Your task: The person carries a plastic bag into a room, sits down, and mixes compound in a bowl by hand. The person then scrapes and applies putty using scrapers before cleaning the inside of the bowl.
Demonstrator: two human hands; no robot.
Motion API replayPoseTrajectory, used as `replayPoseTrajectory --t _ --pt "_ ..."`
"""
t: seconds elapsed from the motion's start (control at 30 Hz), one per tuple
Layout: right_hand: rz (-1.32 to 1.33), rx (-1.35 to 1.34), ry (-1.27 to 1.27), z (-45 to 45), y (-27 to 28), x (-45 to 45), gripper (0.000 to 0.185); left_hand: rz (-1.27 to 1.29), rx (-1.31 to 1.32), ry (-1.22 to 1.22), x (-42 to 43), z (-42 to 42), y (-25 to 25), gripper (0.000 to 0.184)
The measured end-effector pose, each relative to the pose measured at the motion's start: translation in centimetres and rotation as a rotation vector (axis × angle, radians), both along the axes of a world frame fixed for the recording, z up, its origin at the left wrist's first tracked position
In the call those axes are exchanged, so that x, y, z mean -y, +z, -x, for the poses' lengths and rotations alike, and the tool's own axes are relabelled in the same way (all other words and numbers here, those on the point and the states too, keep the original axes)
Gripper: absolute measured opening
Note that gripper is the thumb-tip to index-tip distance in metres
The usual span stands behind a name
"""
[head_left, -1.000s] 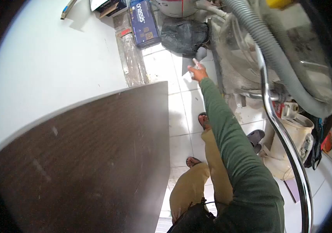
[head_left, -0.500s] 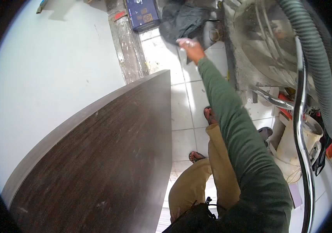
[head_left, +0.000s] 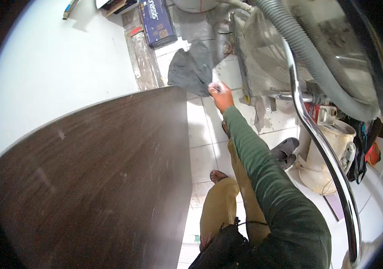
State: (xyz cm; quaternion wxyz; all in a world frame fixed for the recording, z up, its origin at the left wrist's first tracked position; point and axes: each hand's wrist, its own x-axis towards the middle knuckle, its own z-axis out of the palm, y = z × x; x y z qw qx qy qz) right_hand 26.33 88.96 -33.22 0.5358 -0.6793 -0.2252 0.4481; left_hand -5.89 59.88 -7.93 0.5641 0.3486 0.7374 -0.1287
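Observation:
A limp dark grey cloth hangs from my right hand, whose fingers are closed on one edge of it. The green-sleeved right arm reaches forward over the tiled floor. To the left of the hand, the cloth spreads out above the tiles near the far corner of a dark brown wood-grain panel. My left hand is out of view.
A blue box lies beyond the panel, beside a plastic-wrapped strip. On the right are a chrome tube, a grey corrugated hose, a cream bucket and dark footwear. A white surface is at left.
My right hand has come back toward me with the dark grey cloth, which has moved nearer the panel's corner. The camera view has shifted too.

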Motion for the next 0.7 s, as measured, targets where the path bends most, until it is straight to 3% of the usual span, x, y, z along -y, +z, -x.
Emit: replayPoseTrajectory --t 0.13,0.2,0.3,0.4,0.5,0.6,0.7 --pt "0.024 -0.006 -0.125 -1.4 6.0 8.7 0.019 -0.039 0.028 -0.025 1.2 1.3 2.0 0.058" --pt "0.033 -0.166 -0.154 -1.8 7.3 13.8 0.02 -0.068 0.046 -0.03 2.4 1.9 3.1 0.058" --pt "-0.022 -0.19 -0.102 -0.9 14.6 19.5 0.018 -0.121 0.076 -0.029 4.9 2.9 5.4 0.058" --pt "-0.23 0.219 0.334 -0.6 25.7 24.4 0.017 -0.183 0.116 -0.002 7.7 4.0 8.2 0.058" --pt "-0.548 0.388 0.74 1.0 35.6 28.3 0.018 -0.222 0.162 0.097 10.9 4.5 10.9 0.059" --pt "-0.692 0.694 0.983 4.9 41.6 33.0 0.019 -0.22 0.253 0.299 11.8 3.9 12.8 0.059" --pt "-0.801 0.781 1.335 7.8 43.5 37.3 0.023 -0.163 0.479 0.592 11.4 3.7 15.0 0.059"
